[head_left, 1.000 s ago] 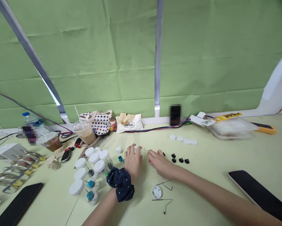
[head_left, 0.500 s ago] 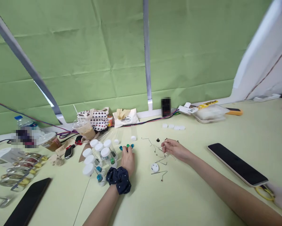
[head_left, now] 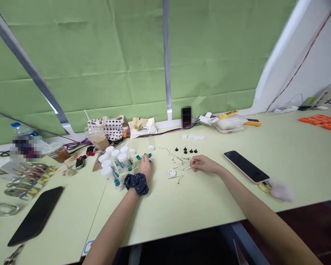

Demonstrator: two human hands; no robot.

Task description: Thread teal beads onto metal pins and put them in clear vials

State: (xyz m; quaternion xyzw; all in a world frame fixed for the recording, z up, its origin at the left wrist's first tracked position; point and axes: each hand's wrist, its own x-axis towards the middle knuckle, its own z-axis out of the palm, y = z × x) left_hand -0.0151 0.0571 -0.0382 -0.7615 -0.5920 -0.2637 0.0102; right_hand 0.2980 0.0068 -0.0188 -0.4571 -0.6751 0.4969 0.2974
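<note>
My left hand [head_left: 146,166] rests curled on the table, its fingertips at a small group of teal and green beads [head_left: 143,156], with a navy dotted scrunchie [head_left: 136,183] on the wrist. Beside it stand several clear tubes with white caps [head_left: 115,158]. My right hand [head_left: 204,164] pinches a thin metal wire [head_left: 187,168] just above the table. Around that wire lie several bent metal wires [head_left: 176,159] and a small white disc [head_left: 171,173]. Several black knobs [head_left: 186,150] sit in a row farther back, near white round caps [head_left: 193,137].
A smartphone [head_left: 244,166] lies to the right, and a black tablet [head_left: 35,215] lies at front left. Glass vials [head_left: 27,182], a plastic drink cup [head_left: 97,137] and cloth bags [head_left: 142,127] crowd the far left and back. Orange pieces [head_left: 317,119] lie far right.
My head view has risen and swung right, so more table shows. My right hand has moved right from beside my left hand and now pinches a wire. Loose wires lie spread out there.
</note>
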